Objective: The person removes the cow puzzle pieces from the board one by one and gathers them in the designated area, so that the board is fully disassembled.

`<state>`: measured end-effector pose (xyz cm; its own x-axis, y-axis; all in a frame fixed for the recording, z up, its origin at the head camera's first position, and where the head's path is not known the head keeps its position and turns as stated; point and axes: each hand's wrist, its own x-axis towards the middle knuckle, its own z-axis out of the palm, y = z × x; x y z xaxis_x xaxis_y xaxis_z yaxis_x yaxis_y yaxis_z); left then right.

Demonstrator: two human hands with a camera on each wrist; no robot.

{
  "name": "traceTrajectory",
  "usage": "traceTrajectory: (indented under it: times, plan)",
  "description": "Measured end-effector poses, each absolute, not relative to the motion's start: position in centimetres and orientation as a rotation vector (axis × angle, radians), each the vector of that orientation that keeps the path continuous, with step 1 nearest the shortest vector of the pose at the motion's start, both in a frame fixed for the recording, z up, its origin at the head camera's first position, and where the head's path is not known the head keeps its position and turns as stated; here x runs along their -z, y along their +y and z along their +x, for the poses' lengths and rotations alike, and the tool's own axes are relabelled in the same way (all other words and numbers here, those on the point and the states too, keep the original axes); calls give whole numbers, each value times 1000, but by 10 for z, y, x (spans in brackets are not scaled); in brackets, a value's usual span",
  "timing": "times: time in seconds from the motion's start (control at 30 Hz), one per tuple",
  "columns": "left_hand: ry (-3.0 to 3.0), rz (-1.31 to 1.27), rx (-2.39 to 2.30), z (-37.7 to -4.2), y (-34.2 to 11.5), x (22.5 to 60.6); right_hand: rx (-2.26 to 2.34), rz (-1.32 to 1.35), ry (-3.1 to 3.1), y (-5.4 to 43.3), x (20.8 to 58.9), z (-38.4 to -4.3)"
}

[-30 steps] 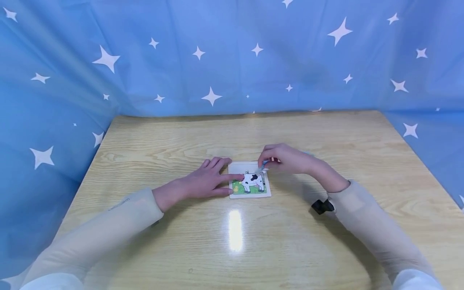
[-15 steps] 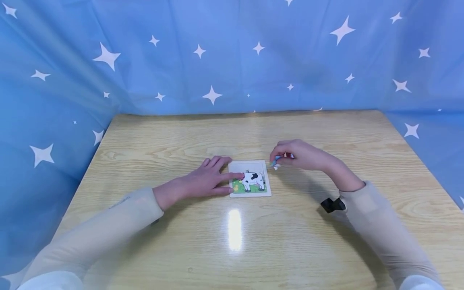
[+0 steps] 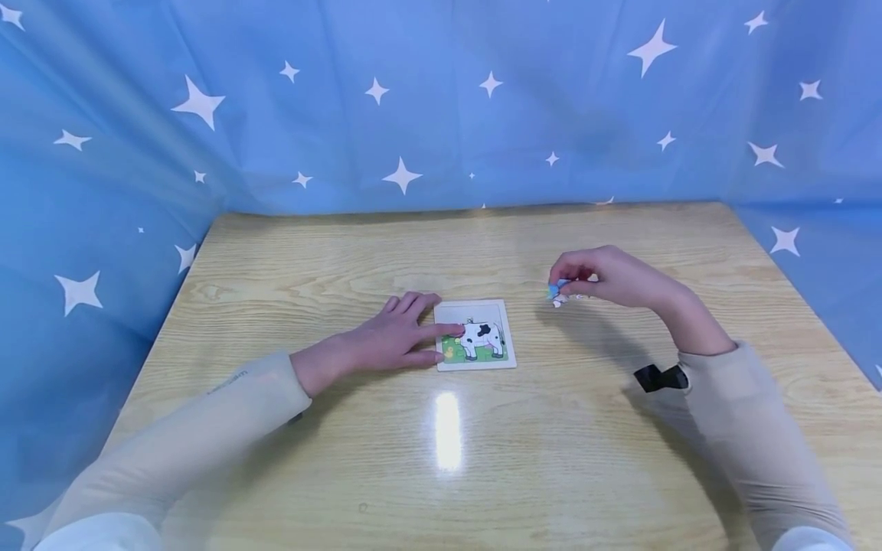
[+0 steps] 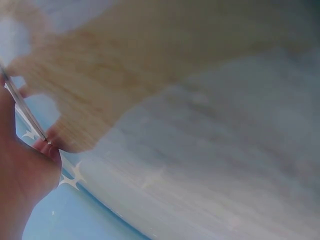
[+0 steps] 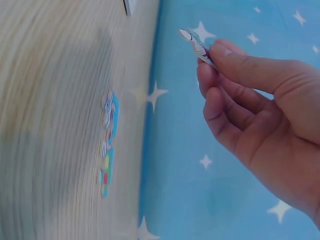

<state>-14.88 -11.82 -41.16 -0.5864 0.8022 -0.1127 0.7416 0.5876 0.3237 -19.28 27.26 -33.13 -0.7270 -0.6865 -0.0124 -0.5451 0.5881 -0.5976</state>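
A small jigsaw puzzle board (image 3: 475, 366) with a black-and-white cow on green grass lies at mid-table in the head view. Its upper strip is plain white. My left hand (image 3: 386, 337) rests at its left side, one outstretched finger on the picture and the others along the edge; the cow's head is hidden there. The left wrist view shows the board (image 4: 27, 111) edge-on beside the left hand (image 4: 30, 175). To the right of the board, my right hand (image 3: 613, 279) pinches a blue-and-white puzzle piece (image 3: 556, 294) above the table. In the right wrist view, thumb and fingertips grip this piece (image 5: 196, 46).
Beneath the right hand, loose colourful puzzle pieces (image 5: 109, 117) lie on the wooden table (image 3: 310, 474). A blue star-patterned curtain (image 3: 441, 115) stands behind the table and along its sides.
My right hand has moved from over the board's upper right corner away to the right, carrying the puzzle piece. The left hand has stayed on the board.
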Motion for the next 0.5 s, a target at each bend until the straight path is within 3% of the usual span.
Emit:
traceTrajectory:
  times: [0.5]
  plan:
    - [2572,1280,-386,-150,-118,413,813,-696,2654,309,338,-202]
